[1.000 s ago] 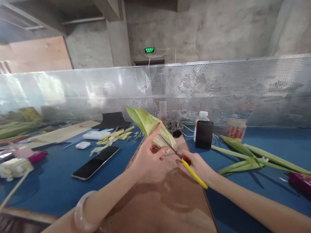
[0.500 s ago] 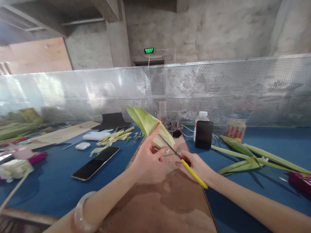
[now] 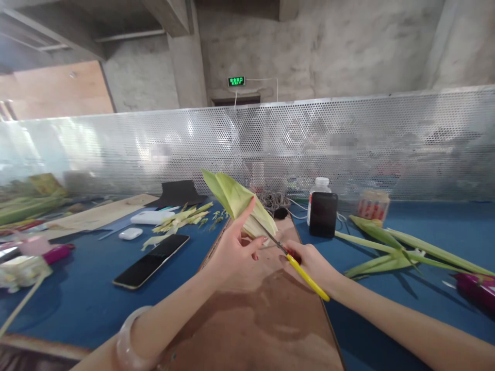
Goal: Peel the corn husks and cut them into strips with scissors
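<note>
A pale green corn husk (image 3: 232, 193), broad and creased, is held up in front of me by my left hand (image 3: 234, 247). My left index finger stretches along the husk, while the other fingers curl at its lower edge. My right hand (image 3: 309, 260) grips yellow-handled scissors (image 3: 305, 277), their metal blades pointing up and left against the husk's lower right part. How far the blades are apart is hard to make out. Both hands are above a brown board (image 3: 266, 319). A pale bangle (image 3: 133, 337) circles my left wrist.
Left on the blue table lie a black phone (image 3: 152, 262), a white earphone case (image 3: 130, 234) and husk strips (image 3: 181, 219). To the right stand a black device (image 3: 324, 215), a white bottle (image 3: 321, 184) and a jar (image 3: 373, 206), near green husks (image 3: 382, 263). A perforated metal panel (image 3: 174, 139) closes the back.
Almost nothing differs. The whole view has shifted very slightly; the hands, husk and scissors keep the same pose.
</note>
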A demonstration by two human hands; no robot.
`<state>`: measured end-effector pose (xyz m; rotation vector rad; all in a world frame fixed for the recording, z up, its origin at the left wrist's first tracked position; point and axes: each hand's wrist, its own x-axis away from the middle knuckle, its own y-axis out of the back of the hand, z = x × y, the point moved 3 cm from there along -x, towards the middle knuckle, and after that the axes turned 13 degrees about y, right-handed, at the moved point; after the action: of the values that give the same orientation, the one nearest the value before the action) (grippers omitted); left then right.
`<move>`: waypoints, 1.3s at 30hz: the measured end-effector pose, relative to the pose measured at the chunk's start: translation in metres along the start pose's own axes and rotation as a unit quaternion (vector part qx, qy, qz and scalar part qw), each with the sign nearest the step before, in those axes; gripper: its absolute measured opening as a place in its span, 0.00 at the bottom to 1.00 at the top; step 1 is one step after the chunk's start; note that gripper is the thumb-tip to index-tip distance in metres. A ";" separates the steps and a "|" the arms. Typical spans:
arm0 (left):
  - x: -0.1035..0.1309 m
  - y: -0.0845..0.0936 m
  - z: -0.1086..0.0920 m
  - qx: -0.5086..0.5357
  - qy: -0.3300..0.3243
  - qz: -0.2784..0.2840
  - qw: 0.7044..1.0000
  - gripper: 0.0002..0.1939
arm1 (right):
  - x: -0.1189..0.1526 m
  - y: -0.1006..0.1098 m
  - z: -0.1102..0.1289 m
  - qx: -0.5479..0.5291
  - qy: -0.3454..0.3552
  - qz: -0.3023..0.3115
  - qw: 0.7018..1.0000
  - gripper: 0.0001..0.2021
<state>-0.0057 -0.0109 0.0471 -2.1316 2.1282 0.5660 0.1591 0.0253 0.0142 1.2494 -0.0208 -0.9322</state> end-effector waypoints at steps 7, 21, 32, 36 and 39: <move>-0.001 -0.001 0.001 0.017 0.003 0.000 1.000 0.39 | -0.001 0.003 0.002 -0.011 -0.008 -0.002 1.000 0.07; -0.019 0.034 0.010 0.069 0.015 -0.113 0.991 0.43 | 0.005 0.034 -0.021 0.227 -0.147 0.038 0.962 0.10; -0.011 0.002 0.020 0.037 0.069 0.195 0.978 0.43 | 0.014 0.036 -0.034 0.241 -0.012 0.139 0.960 0.09; -0.002 -0.006 0.018 0.021 0.085 0.242 0.966 0.40 | 0.007 0.031 -0.017 0.010 -0.056 0.049 0.997 0.16; 0.002 -0.012 0.020 0.017 0.070 0.231 0.970 0.38 | 0.004 0.019 0.000 -0.233 -0.054 0.051 0.970 0.19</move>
<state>0.0020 -0.0064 0.0259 -1.6983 2.7112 0.4130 0.1726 0.0230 0.0281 0.7551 0.0467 -0.8533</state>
